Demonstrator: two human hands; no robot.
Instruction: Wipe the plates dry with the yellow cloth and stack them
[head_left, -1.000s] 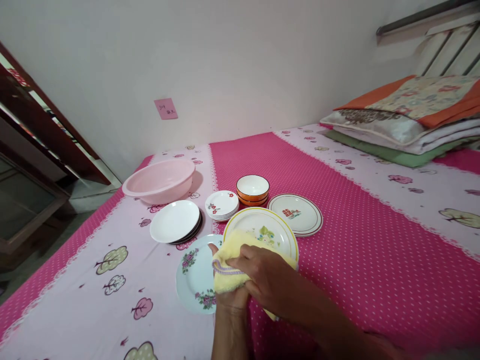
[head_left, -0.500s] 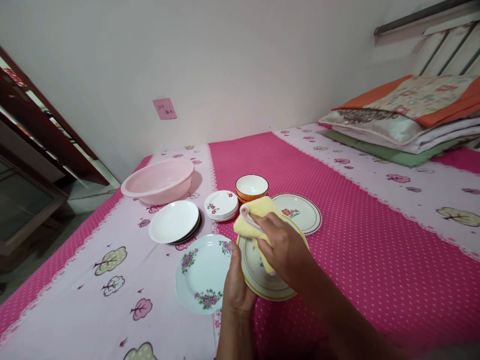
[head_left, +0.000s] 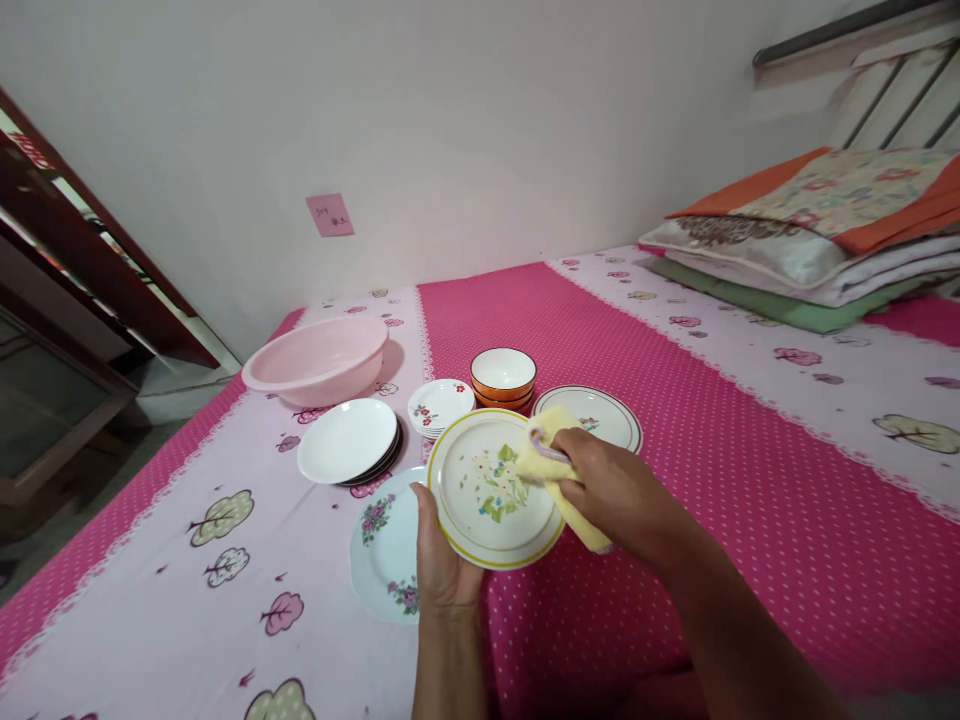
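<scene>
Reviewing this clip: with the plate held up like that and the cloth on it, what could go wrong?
The left hand grips the yellow-rimmed plate only at its near edge; pressure from the yellow cloth in the right hand might tip it loose. It could then strike the floral plate lying below.

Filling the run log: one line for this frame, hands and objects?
left hand: holds yellow-rimmed plate | right hand: presses yellow cloth on plate | below: floral plate on bedspread

Frame centre-left: pink basin [head_left: 316, 358], stack of white plates [head_left: 347, 441], small floral saucers [head_left: 439, 404], orange bowls [head_left: 503, 376]. Upper right: folded bedding [head_left: 810, 240]. Pink note [head_left: 329, 214] on wall.
</scene>
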